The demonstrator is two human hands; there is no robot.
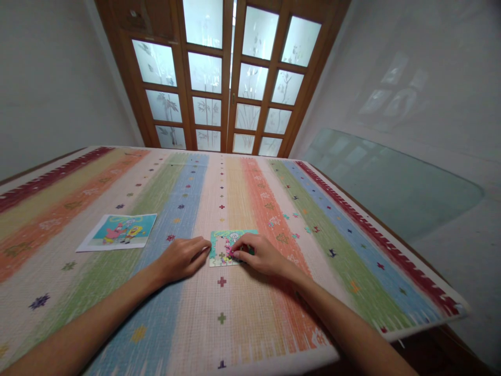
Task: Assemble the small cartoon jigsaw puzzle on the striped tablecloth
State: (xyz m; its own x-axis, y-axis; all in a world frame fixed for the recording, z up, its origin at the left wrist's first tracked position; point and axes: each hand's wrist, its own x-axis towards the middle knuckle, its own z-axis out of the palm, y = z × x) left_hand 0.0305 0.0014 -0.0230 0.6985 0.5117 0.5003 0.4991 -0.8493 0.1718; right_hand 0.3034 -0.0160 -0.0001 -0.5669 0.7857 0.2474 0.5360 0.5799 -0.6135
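Observation:
A partly assembled jigsaw puzzle [214, 261] with a teal and pink cartoon picture lies flat on the striped tablecloth in front of me. Through gaps in its middle the cloth shows. My left hand [183, 257] rests at the puzzle's left edge, fingers closed together and fingertips against its border. Over the right half is my right hand [256, 253], thumb and forefinger pinched on a small pink puzzle piece [230, 253] at the middle of the picture. That hand hides part of the puzzle's right side.
Several loose teal puzzle pieces [296, 236] lie scattered to the right. Left of the puzzle is a printed cartoon picture sheet [145, 240]. The striped tablecloth [250, 318] covers the table. Beyond stand wooden doors [228, 104] with frosted panes; a glass panel [391, 177] is at right.

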